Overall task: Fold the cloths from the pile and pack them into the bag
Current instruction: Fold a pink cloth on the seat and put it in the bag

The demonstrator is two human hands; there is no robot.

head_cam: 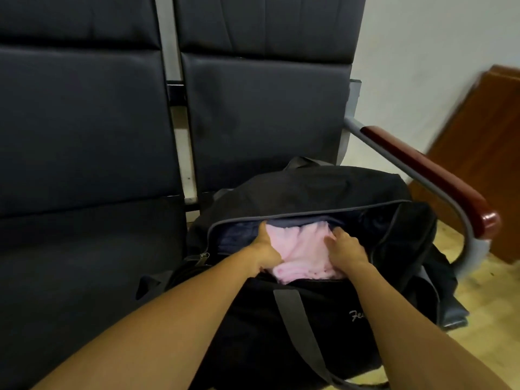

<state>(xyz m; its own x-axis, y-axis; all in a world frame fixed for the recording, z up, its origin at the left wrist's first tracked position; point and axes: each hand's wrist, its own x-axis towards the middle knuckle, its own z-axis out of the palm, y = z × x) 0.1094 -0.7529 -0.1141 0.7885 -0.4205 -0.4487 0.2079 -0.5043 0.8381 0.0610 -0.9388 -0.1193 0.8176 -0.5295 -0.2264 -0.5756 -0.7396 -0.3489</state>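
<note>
The black bag point(309, 192) sits unzipped on the seat point(84, 277), mouth toward the person for loading. A folded pink cloth point(301, 249) lies in the opening between both hands. The left hand point(266, 249) and right hand point(344, 249) apparently press it down, fingers curled at its edges.

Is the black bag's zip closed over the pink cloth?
No, the bag gapes open, with the pink cloth showing between the left hand and the right hand.
</note>
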